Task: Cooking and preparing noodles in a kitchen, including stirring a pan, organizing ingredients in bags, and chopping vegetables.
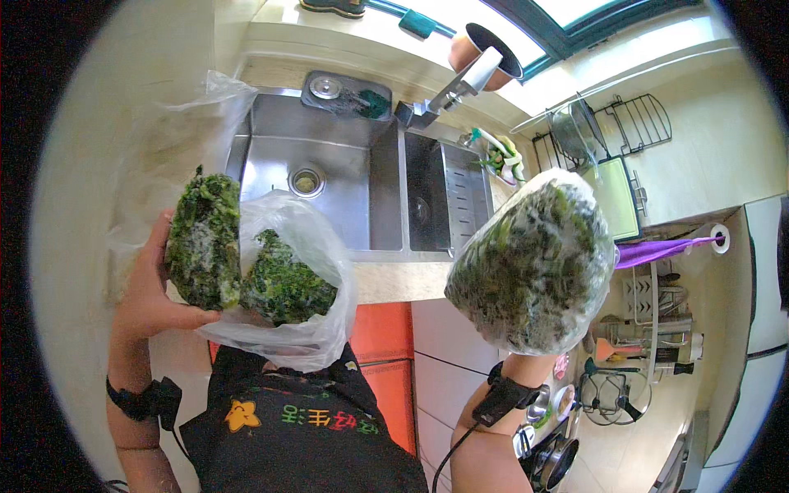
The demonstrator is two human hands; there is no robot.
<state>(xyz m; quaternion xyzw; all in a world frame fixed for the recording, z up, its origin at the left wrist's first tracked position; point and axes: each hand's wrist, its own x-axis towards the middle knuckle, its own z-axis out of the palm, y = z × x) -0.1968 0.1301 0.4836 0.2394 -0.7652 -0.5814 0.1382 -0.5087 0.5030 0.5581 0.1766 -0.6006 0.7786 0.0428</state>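
Observation:
My left hand (145,289) grips a block of frosty, dark green leafy vegetables (204,240) from its left side. Right beside that block is an open clear plastic bag (336,326), with another clump of chopped greens (288,283) inside. The bag sits at the counter's front edge, against a black apron (296,444) that bears writing. On the other side, my right hand (531,365) holds up a bulging clear bag of frosted greens (536,265). Most of that hand is hidden behind the bag, and its fingers can hardly be seen.
Ahead lies a steel sink (333,166) with a narrower second basin (425,191) and a faucet (456,86). Another plastic bag (216,105) lies at the left. A bowl of vegetable scraps (505,160), a green cutting board (613,197) and a purple cloth (659,251) are at the right.

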